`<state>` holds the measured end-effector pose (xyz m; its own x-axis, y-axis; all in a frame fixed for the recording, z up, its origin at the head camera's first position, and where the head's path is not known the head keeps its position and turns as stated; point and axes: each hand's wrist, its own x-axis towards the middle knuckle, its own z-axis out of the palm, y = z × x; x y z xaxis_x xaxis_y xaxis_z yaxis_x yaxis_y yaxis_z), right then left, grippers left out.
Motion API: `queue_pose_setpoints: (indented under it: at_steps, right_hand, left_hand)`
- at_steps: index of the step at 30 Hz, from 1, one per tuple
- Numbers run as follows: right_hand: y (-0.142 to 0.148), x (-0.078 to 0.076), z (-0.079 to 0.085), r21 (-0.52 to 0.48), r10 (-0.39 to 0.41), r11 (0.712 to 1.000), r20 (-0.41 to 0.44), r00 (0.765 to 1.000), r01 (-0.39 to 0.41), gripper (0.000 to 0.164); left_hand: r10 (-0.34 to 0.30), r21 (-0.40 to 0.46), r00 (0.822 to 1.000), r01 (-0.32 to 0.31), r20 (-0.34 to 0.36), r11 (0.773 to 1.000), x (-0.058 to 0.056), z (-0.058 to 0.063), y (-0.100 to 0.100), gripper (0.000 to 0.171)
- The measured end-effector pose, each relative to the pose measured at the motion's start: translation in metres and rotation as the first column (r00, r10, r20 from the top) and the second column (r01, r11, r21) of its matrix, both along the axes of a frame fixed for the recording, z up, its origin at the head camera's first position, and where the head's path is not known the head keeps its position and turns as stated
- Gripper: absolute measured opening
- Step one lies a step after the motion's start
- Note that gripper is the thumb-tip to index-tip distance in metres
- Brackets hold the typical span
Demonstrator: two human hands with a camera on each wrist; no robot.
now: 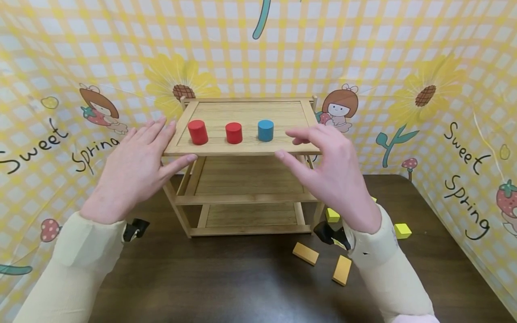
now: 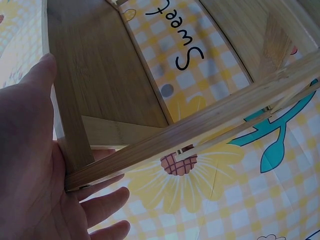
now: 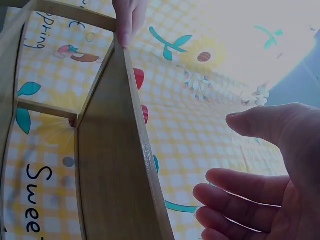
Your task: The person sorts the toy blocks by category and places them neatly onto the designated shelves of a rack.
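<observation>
On the top board of a three-tier wooden shelf [image 1: 250, 107] stand two red cylinders [image 1: 198, 132] [image 1: 234, 133] and one blue cylinder [image 1: 265, 130], in a row. My left hand [image 1: 133, 166] rests on the shelf's front left corner, its thumb along the front edge and its straight fingers by the left side. The left wrist view shows that palm [image 2: 30, 160] against the wooden corner. To the right of the blue cylinder is my right hand [image 1: 329, 168], thumb and fingers apart with nothing between them. In the right wrist view its fingers [image 3: 240, 200] are loosely bent.
Two orange blocks [image 1: 305, 254] [image 1: 342, 270] lie on the dark table [image 1: 226, 278] before the shelf's right side. Yellow blocks [image 1: 333, 215] [image 1: 402, 231] lie farther right, one partly hidden behind my right arm. A checked cloth [image 1: 250, 54] hangs behind and at both sides.
</observation>
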<state>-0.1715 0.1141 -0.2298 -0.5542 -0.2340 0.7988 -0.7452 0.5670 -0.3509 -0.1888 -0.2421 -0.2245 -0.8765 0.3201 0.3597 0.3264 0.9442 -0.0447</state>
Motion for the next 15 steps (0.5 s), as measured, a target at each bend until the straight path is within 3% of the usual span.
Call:
queue_pose_setpoints:
  at_steps: [15]
  right_hand:
    - [0.011, 0.01, -0.017, 0.021, 0.0, 1.0, -0.011, 1.0, 0.0, 0.034]
  left_hand:
    - [0.001, -0.016, 1.0, 0.0, 0.02, 1.0, 0.0, 0.003, 0.001, 0.092]
